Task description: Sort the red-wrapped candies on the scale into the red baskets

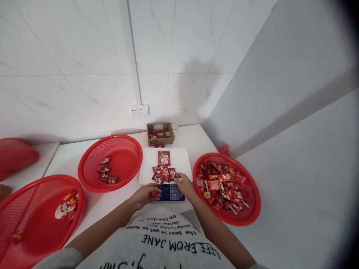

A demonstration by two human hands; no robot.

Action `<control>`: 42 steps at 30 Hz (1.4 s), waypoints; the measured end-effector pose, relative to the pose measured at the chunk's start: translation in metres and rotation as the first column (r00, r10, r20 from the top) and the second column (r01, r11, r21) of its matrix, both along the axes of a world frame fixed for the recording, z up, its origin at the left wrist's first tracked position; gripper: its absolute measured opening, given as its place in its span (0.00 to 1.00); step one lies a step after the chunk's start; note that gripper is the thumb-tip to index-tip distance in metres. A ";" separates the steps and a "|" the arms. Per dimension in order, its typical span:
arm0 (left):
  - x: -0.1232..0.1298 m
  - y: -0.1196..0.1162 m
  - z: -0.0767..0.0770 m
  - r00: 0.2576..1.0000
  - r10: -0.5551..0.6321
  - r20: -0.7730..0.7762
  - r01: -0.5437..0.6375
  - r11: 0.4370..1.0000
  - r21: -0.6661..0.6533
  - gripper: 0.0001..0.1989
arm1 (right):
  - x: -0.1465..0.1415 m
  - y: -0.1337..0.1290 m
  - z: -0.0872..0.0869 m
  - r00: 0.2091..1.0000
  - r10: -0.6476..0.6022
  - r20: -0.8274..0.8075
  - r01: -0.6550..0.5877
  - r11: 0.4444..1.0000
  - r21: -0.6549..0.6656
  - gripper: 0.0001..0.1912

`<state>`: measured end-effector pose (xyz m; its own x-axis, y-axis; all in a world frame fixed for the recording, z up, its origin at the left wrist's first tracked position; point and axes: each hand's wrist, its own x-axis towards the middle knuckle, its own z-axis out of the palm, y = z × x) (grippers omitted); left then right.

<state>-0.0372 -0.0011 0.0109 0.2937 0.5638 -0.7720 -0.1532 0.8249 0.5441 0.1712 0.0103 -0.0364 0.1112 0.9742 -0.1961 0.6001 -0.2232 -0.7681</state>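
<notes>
A white scale tray (182,158) holds a larger red packet (164,158) and several small red candies (158,177) near its front edge. My right hand (182,184) reaches over the tray's front right corner, its fingertips at a dark red candy (172,173). Below the tray's front left corner, my left hand (147,195) is closed around something red, beside the scale's blue keypad (172,192). Its fingers partly cover the keypad's left end.
A red basket (254,209) heaped with wrapped candies is at the right. Two red baskets (137,149) (80,213) with a few packets stand left. Behind the tray is a cardboard box (161,141). A red bag (17,157) and part of another person's hand (5,191) show far left.
</notes>
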 end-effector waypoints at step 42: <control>0.032 -0.015 0.004 0.992 -0.127 -0.005 0.127 0.983 0.132 0.14 | -0.061 -0.037 0.034 0.497 -0.335 -0.801 0.130 0.941 -0.313 0.18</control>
